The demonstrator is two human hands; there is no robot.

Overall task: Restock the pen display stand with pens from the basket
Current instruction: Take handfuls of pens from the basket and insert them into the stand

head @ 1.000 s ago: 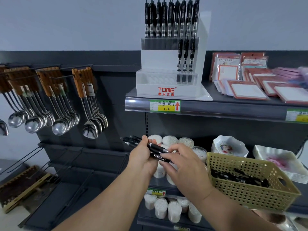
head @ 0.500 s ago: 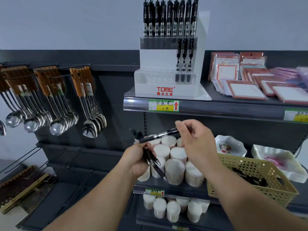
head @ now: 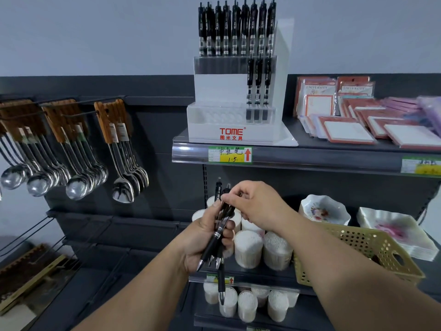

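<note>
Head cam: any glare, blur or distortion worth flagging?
Head view: wide-angle stretch toward the corners; glare streaks on the clear plastic price rail and hanging steel spoons; bundle of black pens gripped by left hand and right hand slightly soft; lighting even, shadows soft.

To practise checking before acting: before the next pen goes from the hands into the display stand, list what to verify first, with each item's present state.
1. Left hand grips the pen bundle: ok.
2. Right hand pinches the bundle's top end: ok.
3. Pen tips point down, as in the display stand: ok.
4. Stand's lower row has free holes left of its three pens: ok.
5. Low-hanging pen under the bundle is securely held: cannot tell.
</note>
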